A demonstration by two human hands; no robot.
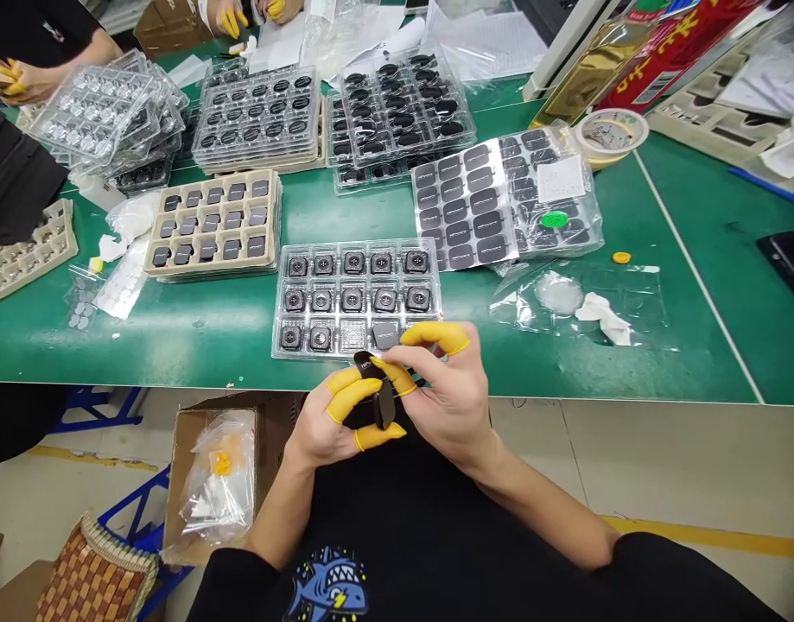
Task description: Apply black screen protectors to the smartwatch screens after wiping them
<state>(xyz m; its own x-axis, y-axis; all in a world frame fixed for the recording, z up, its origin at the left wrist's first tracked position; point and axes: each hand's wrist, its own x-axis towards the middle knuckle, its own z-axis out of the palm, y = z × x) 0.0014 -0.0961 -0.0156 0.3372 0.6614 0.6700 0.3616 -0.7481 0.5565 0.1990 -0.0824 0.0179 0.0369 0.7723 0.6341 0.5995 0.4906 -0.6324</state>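
My left hand [332, 415], with yellow finger cots, grips a small dark square device [385, 406] by its edges above my lap. Close above it, my right hand [452, 389], also in yellow cots, pinches a black label [369, 366] with pale lettering. Whether the label touches the device I cannot tell. Just beyond my hands lies a clear plastic tray [277, 315] with several black square devices in its pockets. One front-row pocket [353, 335] holds no device, and a flat grey-faced piece [384, 335] sits beside it. My right hand partly covers that tray's near right corner.
A beige tray [277, 216] of dark square parts stands at left. Behind are clear trays [257, 108] of black oval parts. Label sheets [465, 207], a tape roll [610, 134] and plastic bags [649, 302] lie right. Co-workers' hands [231, 17] show at far left. A carton [176, 484] stands below.
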